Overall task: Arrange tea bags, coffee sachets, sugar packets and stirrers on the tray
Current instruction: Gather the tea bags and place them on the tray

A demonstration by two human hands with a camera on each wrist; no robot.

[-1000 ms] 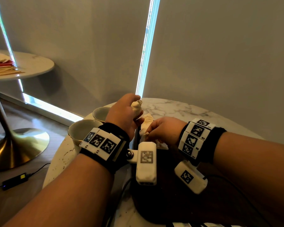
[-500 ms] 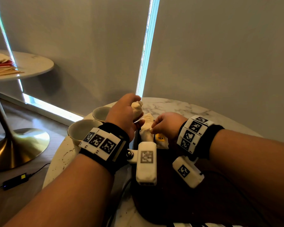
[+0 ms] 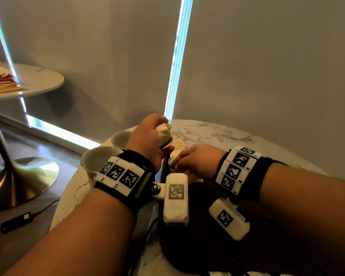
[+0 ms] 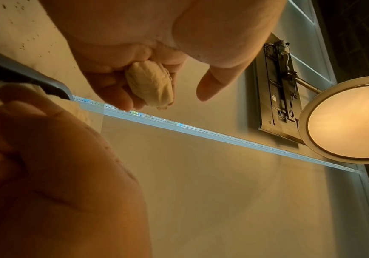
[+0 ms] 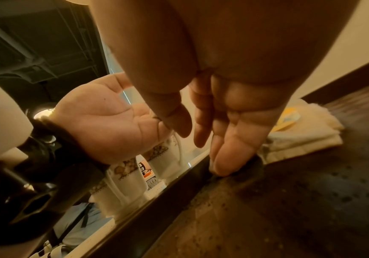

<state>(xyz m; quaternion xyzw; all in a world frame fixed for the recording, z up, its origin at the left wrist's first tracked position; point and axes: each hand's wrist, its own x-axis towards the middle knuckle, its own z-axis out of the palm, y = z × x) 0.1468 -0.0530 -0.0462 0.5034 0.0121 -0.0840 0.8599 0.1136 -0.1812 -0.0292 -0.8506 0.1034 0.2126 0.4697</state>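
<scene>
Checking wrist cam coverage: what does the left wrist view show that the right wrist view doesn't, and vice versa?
Only the left wrist view: the cream pouch gripped in the left hand, with a round lit lamp and a wall fixture beside it. Only the right wrist view: the right hand with fingers straight, one fingertip down at the dark tray's rim, pale packets with a yellow label lying on the tray, and patterned cups beyond the rim. Both show the left hand and part of the tray's dark edge.
</scene>
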